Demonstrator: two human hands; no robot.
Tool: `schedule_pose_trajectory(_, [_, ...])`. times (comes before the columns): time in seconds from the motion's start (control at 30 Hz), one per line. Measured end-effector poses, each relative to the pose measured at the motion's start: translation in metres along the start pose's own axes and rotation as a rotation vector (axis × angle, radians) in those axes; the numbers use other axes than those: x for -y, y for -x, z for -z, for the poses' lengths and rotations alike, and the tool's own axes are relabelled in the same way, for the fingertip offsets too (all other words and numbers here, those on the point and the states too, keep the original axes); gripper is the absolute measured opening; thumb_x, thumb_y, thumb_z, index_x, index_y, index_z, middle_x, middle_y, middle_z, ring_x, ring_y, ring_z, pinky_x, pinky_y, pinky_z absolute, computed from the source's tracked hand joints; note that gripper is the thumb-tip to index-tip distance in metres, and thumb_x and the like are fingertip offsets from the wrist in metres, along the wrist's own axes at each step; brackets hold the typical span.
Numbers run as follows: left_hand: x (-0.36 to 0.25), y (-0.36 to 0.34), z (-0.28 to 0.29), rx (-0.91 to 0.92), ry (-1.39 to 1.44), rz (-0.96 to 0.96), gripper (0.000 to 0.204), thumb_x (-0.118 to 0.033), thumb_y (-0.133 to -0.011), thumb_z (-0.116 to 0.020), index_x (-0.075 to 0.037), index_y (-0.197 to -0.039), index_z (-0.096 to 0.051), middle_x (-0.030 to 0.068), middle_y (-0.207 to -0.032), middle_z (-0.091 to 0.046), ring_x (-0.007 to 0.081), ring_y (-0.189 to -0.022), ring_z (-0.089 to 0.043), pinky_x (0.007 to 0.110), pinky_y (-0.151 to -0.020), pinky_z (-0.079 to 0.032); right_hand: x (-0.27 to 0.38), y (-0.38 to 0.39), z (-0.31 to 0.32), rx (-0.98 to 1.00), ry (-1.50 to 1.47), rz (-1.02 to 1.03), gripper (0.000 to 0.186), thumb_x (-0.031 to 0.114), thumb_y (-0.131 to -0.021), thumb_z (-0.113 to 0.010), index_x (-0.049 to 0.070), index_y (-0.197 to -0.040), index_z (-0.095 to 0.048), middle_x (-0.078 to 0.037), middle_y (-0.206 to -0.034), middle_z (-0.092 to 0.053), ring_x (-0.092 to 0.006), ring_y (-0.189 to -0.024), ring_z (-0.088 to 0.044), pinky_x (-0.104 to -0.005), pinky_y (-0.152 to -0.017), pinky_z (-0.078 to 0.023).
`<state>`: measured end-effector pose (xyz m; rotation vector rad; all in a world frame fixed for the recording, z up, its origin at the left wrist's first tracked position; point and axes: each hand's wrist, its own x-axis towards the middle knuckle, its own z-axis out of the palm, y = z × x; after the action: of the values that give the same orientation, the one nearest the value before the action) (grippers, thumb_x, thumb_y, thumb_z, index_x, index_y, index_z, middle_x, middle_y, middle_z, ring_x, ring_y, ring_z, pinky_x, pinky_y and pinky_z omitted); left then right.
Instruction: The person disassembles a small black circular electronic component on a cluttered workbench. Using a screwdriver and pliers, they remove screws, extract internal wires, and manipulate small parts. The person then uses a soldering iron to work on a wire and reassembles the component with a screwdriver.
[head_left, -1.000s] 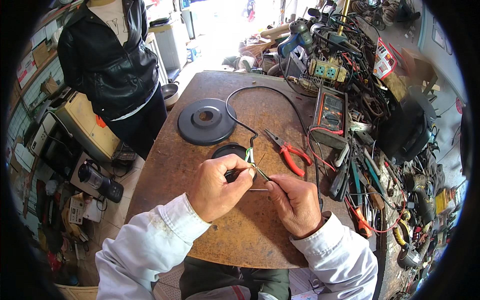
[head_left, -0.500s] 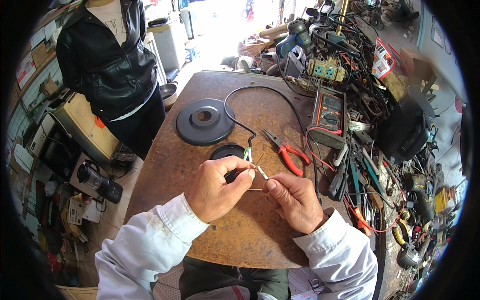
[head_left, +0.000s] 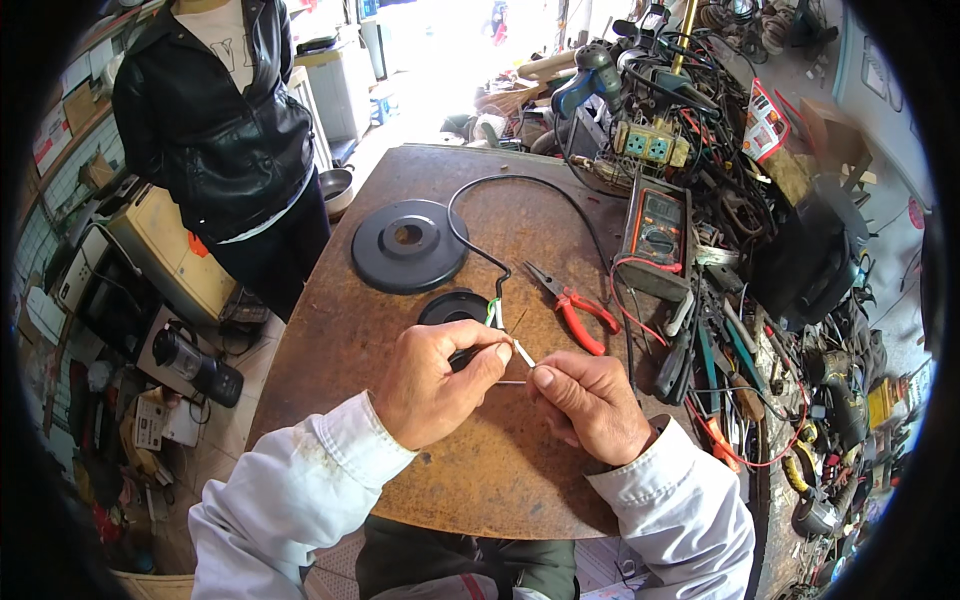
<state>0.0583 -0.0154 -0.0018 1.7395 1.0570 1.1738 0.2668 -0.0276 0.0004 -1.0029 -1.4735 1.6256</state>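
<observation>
Over worn wooden table (head_left: pixel 460 495), pinching thin wire (head_left: pixel 519 321) in closed fingertips of left hand (head_left: pixel 435 385); holding slim white piece (head_left: pixel 525 355), between both hands, in closed fingertips of right hand (head_left: pixel 590 405); near red-handled pliers (head_left: pixel 568 299).

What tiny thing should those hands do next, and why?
Maybe the right hand should gently nudge the thin white wire-like piece toward the left hand. I think so because the piece stretches between both hands' pinching fingers, and a fine copper-coloured strand pokes up right beside the left hand.
</observation>
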Motion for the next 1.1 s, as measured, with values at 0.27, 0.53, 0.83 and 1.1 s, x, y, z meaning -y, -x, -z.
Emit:
schedule_pose_trajectory(0.27, [0.0000, -0.0013, 0.0003, 0.016, 0.015, -0.032, 0.017, -0.009, -0.096, -0.062, 0.007, -0.098, -0.069, 0.0043, -0.077, -0.066, 0.0063, -0.061, -0.058, 0.024, -0.053, -0.048, 0.0001, 0.0004, 0.0006, 0.024, -0.085, -0.048, 0.032, 0.032, -0.104, -0.056, 0.005, -0.090, -0.063, 0.005, -0.060, -0.047, -0.0043, -0.051, -0.041, -0.0212, -0.046, -0.030])
schedule_pose_trajectory(0.53, [-0.0033, -0.0011, 0.0013, 0.000, 0.007, 0.061, 0.020, -0.012, -0.093, -0.066, 0.006, -0.100, -0.071, 0.0098, -0.081, -0.072, 0.0098, -0.071, -0.065, 0.026, -0.062, -0.051, -0.0048, -0.0009, 0.0011, 0.017, -0.056, -0.021, 0.030, 0.031, -0.104, -0.056, 0.003, -0.097, -0.065, 0.005, -0.061, -0.049, -0.0044, -0.050, -0.041, -0.0212, -0.045, -0.031])
schedule_pose_trajectory(0.83, [-0.0044, -0.0027, 0.0037, 0.069, 0.192, 0.185, 0.024, -0.013, -0.099, -0.059, 0.009, -0.104, -0.067, 0.0071, -0.080, -0.065, 0.0094, -0.062, -0.058, 0.024, -0.054, -0.048, 0.0015, -0.0024, -0.0027, -0.169, 0.040, 0.049, 0.028, 0.024, -0.102, -0.061, -0.002, -0.109, -0.067, 0.003, -0.074, -0.058, -0.0037, -0.062, -0.049, -0.0221, -0.052, -0.039])
schedule_pose_trajectory(1.1, [-0.0032, -0.0026, 0.0053, 0.090, 0.418, 0.286, 0.028, -0.018, -0.100, -0.059, 0.007, -0.109, -0.068, 0.0077, -0.085, -0.064, 0.0125, -0.064, -0.057, 0.025, -0.055, -0.045, -0.0066, -0.0033, -0.0022, -0.272, 0.317, 0.226, 0.026, 0.019, -0.098, -0.065, -0.006, -0.106, -0.067, -0.008, -0.079, -0.066, -0.0152, -0.070, -0.061, -0.0302, -0.061, -0.047])
